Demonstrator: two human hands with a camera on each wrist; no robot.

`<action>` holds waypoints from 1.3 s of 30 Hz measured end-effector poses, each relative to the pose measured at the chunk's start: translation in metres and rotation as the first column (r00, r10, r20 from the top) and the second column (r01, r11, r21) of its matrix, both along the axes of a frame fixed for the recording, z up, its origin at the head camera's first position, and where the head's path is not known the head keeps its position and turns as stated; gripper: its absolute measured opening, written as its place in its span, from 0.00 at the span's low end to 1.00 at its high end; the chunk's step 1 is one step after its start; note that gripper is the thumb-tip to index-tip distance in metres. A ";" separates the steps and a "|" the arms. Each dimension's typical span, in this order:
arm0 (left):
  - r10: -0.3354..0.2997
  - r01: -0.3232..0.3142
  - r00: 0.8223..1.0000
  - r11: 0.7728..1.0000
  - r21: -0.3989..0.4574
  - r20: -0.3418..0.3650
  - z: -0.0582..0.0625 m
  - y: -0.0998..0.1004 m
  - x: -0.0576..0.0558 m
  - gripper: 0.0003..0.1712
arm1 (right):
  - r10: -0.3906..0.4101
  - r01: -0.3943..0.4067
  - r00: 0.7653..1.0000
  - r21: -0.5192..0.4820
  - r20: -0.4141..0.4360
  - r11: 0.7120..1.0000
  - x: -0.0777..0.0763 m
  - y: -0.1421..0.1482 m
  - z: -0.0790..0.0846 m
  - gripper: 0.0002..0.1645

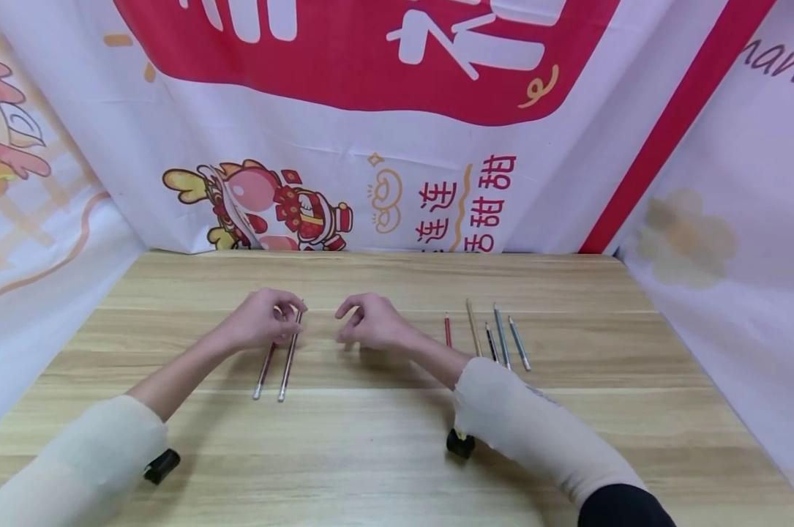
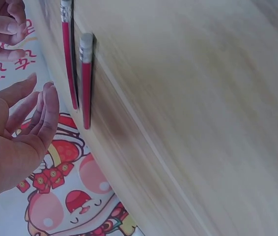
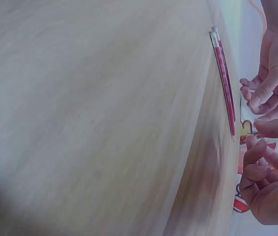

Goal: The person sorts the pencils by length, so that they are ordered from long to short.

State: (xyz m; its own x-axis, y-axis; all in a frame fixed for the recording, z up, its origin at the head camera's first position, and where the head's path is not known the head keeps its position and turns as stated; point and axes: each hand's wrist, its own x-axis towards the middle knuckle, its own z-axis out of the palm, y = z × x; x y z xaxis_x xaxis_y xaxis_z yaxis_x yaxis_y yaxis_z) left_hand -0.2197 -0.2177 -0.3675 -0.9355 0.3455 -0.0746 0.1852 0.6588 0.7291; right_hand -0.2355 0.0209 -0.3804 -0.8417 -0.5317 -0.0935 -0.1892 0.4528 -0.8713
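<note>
Two red pencils with white eraser ends lie side by side on the wooden table, one pencil (image 1: 290,362) to the right of the other pencil (image 1: 263,373). Over their far ends hovers my left hand (image 1: 268,320), fingers loosely bent and thumb apart from them. The left wrist view shows nothing held in that left hand (image 2: 18,130), and the same pencils (image 2: 86,83) lie beyond the fingertips. My right hand (image 1: 375,322) is raised over the table to the right of the pair, its fingers relaxed and holding nothing. In the right wrist view, both hands face each other near the pencils (image 3: 223,73).
Right of my right forearm lie several more pencils: a red pencil (image 1: 447,329), a tan pencil (image 1: 473,327), a dark pencil (image 1: 492,342) and blue pencils (image 1: 502,337). The forearm partly covers this group. A printed cloth (image 1: 383,132) hangs behind the table (image 1: 344,454).
</note>
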 end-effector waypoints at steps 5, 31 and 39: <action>-0.022 0.022 1.000 0.999 0.023 -0.004 -0.002 0.008 -0.003 0.19 | -0.006 0.006 1.000 0.012 -0.011 1.000 0.000 0.011 0.001 0.21; -0.130 0.132 0.991 0.988 0.079 -0.026 -0.009 0.080 -0.016 0.18 | -0.062 0.069 0.996 0.095 -0.067 0.993 0.004 0.080 0.003 0.22; -0.136 0.133 0.991 0.984 0.115 0.016 -0.009 0.101 -0.018 0.19 | -0.074 0.081 0.993 0.071 -0.096 0.994 0.004 0.101 -0.002 0.20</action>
State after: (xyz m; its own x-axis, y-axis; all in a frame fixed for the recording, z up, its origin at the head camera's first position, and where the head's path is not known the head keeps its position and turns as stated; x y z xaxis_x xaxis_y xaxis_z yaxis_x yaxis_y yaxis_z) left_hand -0.2374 -0.1169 -0.3764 -0.8783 0.4757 -0.0490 0.2487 0.5419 0.8028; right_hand -0.2312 0.1217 -0.3828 -0.8868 -0.4594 -0.0495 -0.2302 0.5321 -0.8148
